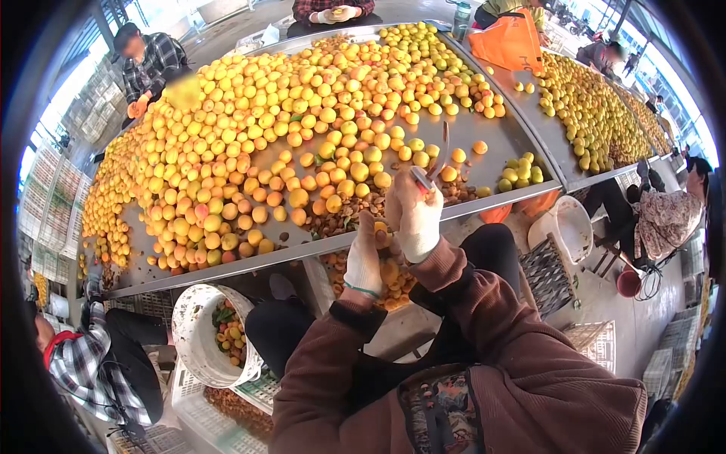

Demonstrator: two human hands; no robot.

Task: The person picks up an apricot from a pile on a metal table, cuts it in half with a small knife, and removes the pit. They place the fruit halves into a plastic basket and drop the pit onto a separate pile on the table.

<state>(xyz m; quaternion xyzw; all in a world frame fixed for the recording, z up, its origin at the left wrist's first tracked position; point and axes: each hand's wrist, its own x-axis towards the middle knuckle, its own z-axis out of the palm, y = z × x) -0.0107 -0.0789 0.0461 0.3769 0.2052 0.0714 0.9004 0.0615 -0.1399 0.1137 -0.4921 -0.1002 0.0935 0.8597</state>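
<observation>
My right hand [416, 210], in a white glove, is closed around the handle of a curved knife [445, 147]. Its thin metal blade bends upward over the table edge, and a bit of red handle shows by the fingers. Close beside it on the left, my gloved left hand [365, 256] is closed on what looks like an apricot [383, 236], mostly hidden between the two hands. Yellow-orange apricots [249, 144] lie heaped over the metal table [499, 144] ahead. Brown pits or scraps [333, 219] gather along the near edge, and a crate of apricot pieces [393, 284] sits below my hands.
A white bucket [214, 333] with discarded fruit stands at lower left, above a crate of brown pits [238, 412]. Another white bucket [563, 227] stands right. Green-yellow fruit [520, 172] lies at the table corner; an orange bag [507, 41] is farther back. Several people sit around.
</observation>
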